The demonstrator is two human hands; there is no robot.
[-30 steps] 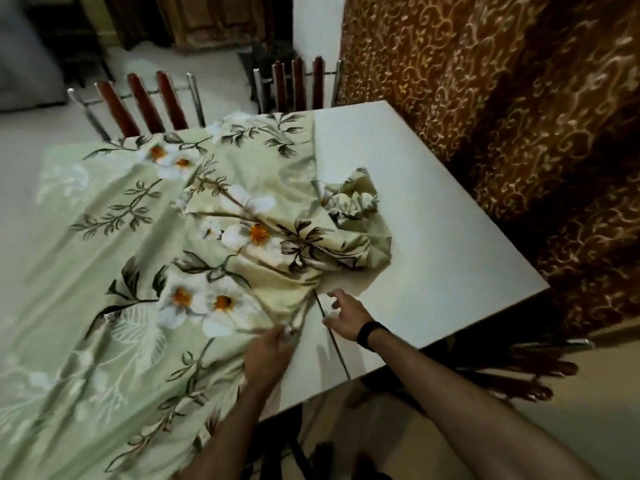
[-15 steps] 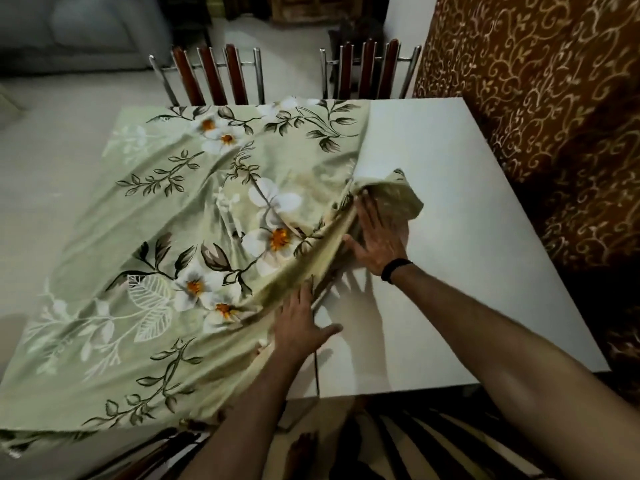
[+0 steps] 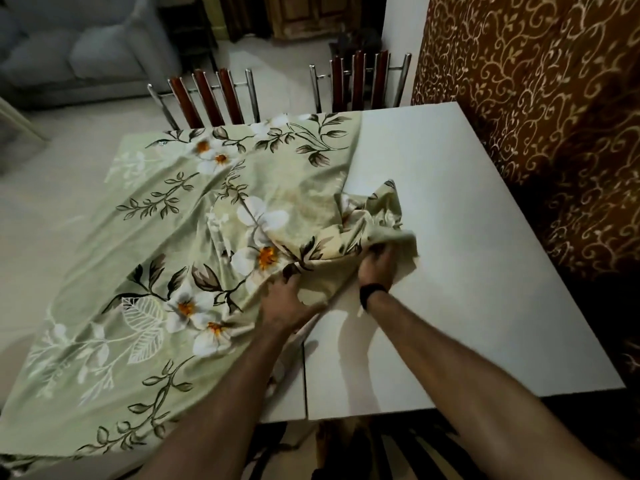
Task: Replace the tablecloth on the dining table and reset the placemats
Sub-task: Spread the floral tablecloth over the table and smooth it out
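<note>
A pale green tablecloth (image 3: pixel 180 237) printed with white flowers and dark leaves covers the left half of the white dining table (image 3: pixel 485 271) and hangs off its left side. Its right edge is bunched into a crumpled heap near the table's middle. My right hand (image 3: pixel 377 268), with a black band on the wrist, grips that bunched fabric from below. Just to its left, my left hand (image 3: pixel 287 303) holds the cloth's edge where it folds. The right half of the table lies bare. No placemats are in view.
Two chairs with dark wooden slats and chrome frames, one (image 3: pixel 211 95) at the far left and one (image 3: pixel 360 81) at the far right, stand against the table's far edge. A brown patterned curtain (image 3: pixel 536 116) hangs along the right. A grey sofa (image 3: pixel 76 50) sits at the back left.
My right hand went from lying flat on the folded cloth to gripping a gathered bunch. My left hand moved up from the table's seam onto the cloth edge. The heap is more crumpled.
</note>
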